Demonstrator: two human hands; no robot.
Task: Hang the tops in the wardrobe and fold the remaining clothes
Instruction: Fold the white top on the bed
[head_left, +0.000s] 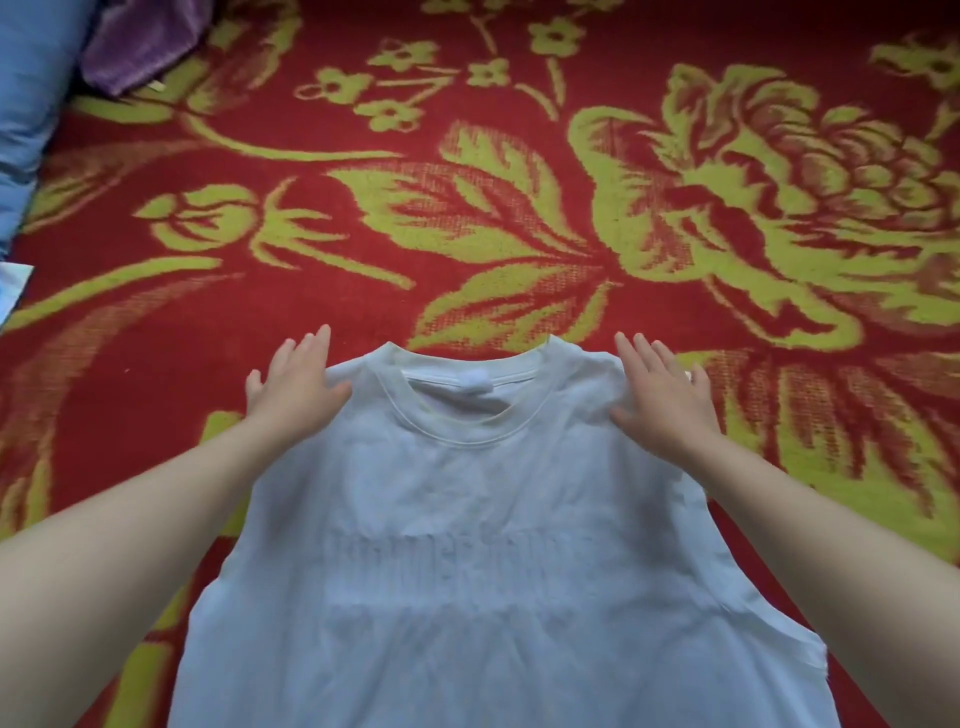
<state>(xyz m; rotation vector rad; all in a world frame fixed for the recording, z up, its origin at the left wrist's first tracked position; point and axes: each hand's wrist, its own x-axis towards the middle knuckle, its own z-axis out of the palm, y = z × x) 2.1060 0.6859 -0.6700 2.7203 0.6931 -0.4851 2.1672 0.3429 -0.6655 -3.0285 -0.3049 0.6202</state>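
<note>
White top (467, 545): flat on red blanket (519, 182). Left hand (293, 387), right hand (662, 397): fingers straight, pressing shoulders. Risk: thin fabric bunches if palms slide unevenly.

Red floral cover (519, 156), white top (467, 571) flat on it, purple cloth (140, 41) at far-left corner.
</note>
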